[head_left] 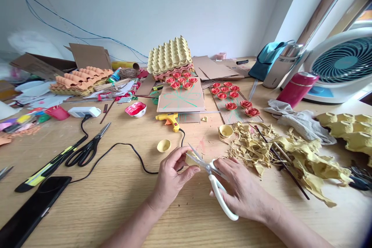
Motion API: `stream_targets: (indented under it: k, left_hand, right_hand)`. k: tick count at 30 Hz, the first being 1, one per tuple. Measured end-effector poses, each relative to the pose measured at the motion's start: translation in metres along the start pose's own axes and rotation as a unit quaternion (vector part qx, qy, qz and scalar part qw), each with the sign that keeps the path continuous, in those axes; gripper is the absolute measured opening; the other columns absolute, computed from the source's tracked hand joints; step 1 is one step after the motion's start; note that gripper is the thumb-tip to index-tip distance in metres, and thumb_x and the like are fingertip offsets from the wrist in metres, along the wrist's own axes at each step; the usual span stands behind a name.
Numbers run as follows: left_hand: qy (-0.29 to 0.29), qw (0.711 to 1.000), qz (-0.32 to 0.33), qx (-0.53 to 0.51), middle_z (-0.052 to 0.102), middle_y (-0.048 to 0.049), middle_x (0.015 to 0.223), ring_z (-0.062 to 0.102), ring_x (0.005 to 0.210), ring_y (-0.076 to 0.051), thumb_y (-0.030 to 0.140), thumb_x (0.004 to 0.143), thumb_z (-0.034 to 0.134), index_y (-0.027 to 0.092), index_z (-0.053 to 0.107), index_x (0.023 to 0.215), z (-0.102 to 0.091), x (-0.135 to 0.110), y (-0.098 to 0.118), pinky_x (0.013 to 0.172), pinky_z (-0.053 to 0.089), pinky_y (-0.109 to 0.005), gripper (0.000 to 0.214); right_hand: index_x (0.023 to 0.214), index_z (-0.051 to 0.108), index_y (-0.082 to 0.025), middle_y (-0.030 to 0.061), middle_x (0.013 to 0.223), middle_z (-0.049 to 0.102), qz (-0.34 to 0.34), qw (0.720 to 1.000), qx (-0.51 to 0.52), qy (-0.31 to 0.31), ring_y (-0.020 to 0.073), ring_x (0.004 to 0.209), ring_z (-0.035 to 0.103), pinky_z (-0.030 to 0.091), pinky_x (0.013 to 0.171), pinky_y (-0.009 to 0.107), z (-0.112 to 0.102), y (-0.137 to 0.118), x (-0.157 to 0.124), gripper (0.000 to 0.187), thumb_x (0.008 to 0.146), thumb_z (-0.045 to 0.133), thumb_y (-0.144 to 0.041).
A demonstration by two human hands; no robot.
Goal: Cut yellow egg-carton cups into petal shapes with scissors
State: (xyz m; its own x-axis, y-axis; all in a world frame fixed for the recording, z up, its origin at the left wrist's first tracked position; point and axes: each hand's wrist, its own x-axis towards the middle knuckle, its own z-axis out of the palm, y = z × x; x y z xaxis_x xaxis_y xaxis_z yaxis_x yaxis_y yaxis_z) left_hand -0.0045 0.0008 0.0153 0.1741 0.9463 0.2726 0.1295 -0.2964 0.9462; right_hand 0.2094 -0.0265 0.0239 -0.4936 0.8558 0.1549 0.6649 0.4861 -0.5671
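Observation:
My left hand [174, 170] is closed on a small yellow egg-carton cup [192, 159], pinched between thumb and fingers. White-handled scissors [222, 197] are in my right hand [242, 188], with fingers through the handles. Their blades are parted and lie across the cup's rim; part of the cup is hidden behind them. Just beyond my left hand stands another trimmed cup [164, 145]. Past my right hand, a short stack of cups [226, 131] sits beside a heap of yellow carton scraps [252, 147].
A yellow glue gun [171, 120] lies ahead, its black cord running left. Red paper-pulp roses [231, 105] rest on cardboard sheets. Black scissors [87, 149], a utility knife [49, 166] and a phone [31, 209] lie left. Egg trays [170, 56] are stacked behind; a fan [345, 66] stands right.

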Motion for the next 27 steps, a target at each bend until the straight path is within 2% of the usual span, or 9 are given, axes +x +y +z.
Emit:
stream_targets:
  k: [5, 10, 12, 17, 27]
  left_hand:
    - [-0.001, 1.0, -0.001, 0.002, 0.065, -0.0051, 0.092, 0.061, 0.078, -0.015, 0.035, 0.077, 0.078, 0.017, 0.067, 0.107, -0.0018, 0.0004, 0.0019, 0.065, 0.054, -0.022, 0.037]
    - [-0.009, 0.999, -0.015, -0.037, 0.066, -0.0075, 0.098, 0.062, 0.082, -0.016, 0.034, 0.077, 0.079, 0.017, 0.066, 0.109, -0.0016, 0.0005, 0.002, 0.075, 0.055, -0.025, 0.039]
    - [-0.004, 0.999, -0.012, -0.04, 0.066, -0.0074, 0.099, 0.061, 0.082, -0.015, 0.035, 0.076, 0.079, 0.017, 0.067, 0.109, -0.0017, 0.0003, 0.0013, 0.074, 0.054, -0.024, 0.04]
    - [0.007, 1.0, 0.005, -0.009, 0.065, -0.0071, 0.097, 0.059, 0.079, -0.015, 0.036, 0.076, 0.08, 0.018, 0.067, 0.112, -0.0043, -0.0008, -0.0024, 0.068, 0.051, -0.022, 0.042]
    - [0.011, 0.997, 0.07, 0.017, 0.064, -0.0066, 0.102, 0.059, 0.09, -0.016, 0.029, 0.079, 0.077, 0.023, 0.068, 0.115, -0.0084, 0.0008, -0.0042, 0.077, 0.052, -0.023, 0.038]
  right_hand:
    - [0.078, 0.043, -0.022, -0.0001, 0.073, 0.056, -0.017, 1.0, 0.013, 0.0, 0.0169, 0.066, 0.047, 0.035, 0.073, 0.034, 0.0004, 0.0019, -0.0015, 0.023, 0.091, 0.057, -0.035]
    - [0.075, 0.04, -0.022, -0.0014, 0.071, 0.055, -0.035, 0.999, 0.03, -0.001, 0.0156, 0.064, 0.046, 0.035, 0.073, 0.034, -0.0015, 0.0008, -0.0023, 0.027, 0.093, 0.055, -0.035]
    - [0.074, 0.038, -0.022, -0.0021, 0.07, 0.053, -0.04, 0.999, 0.032, -0.001, 0.0153, 0.063, 0.045, 0.035, 0.072, 0.033, -0.0018, 0.0002, -0.0025, 0.029, 0.093, 0.056, -0.035]
    - [0.074, 0.037, -0.023, -0.0023, 0.069, 0.052, -0.045, 0.999, 0.027, 0.005, 0.0153, 0.063, 0.043, 0.034, 0.072, 0.032, -0.0028, 0.0, -0.0031, 0.03, 0.094, 0.055, -0.036]
    - [0.071, 0.035, -0.022, -0.0021, 0.066, 0.05, -0.047, 0.999, 0.011, -0.003, 0.0158, 0.063, 0.041, 0.033, 0.07, 0.031, -0.0017, 0.0018, -0.005, 0.032, 0.096, 0.052, -0.036]
